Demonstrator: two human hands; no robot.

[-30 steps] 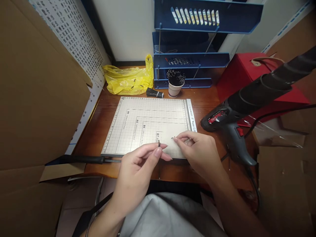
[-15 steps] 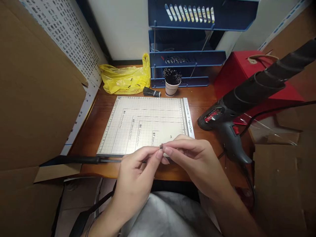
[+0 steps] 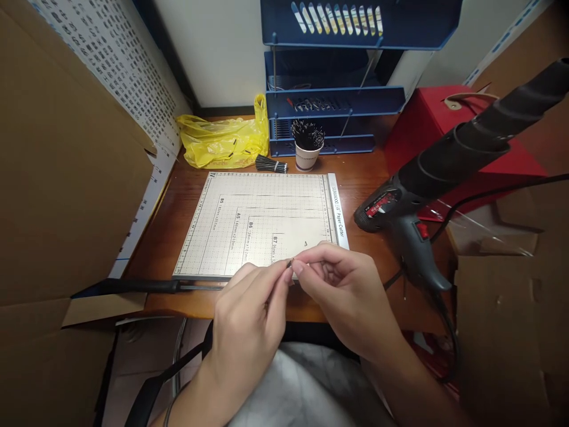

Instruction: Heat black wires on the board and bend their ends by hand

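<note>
My left hand point(image 3: 251, 314) and my right hand point(image 3: 344, 290) meet over the front edge of the paper cutter board point(image 3: 231, 237). Thumb and forefinger of each hand are pinched at a tiny dark piece point(image 3: 290, 263), mostly hidden by the fingertips and too small to name. On the board, just beyond my fingertips, lies a small dark bit point(image 3: 305, 244). The cutter's black handle point(image 3: 137, 286) extends to the left along the board's near edge.
Behind the board stand a paper cup point(image 3: 306, 158) of thin black wires, a tied black wire bundle point(image 3: 270, 164), a yellow plastic bag point(image 3: 224, 142) and a blue tray rack point(image 3: 333, 104). To the right are a heat gun point(image 3: 413, 219) and a red box point(image 3: 471, 118). Cardboard point(image 3: 66, 148) walls the left.
My left hand has turned so its back shows more and its fingers are closer together. My right-hand fingers have curled slightly. The tiny piece stays between the fingertips.
</note>
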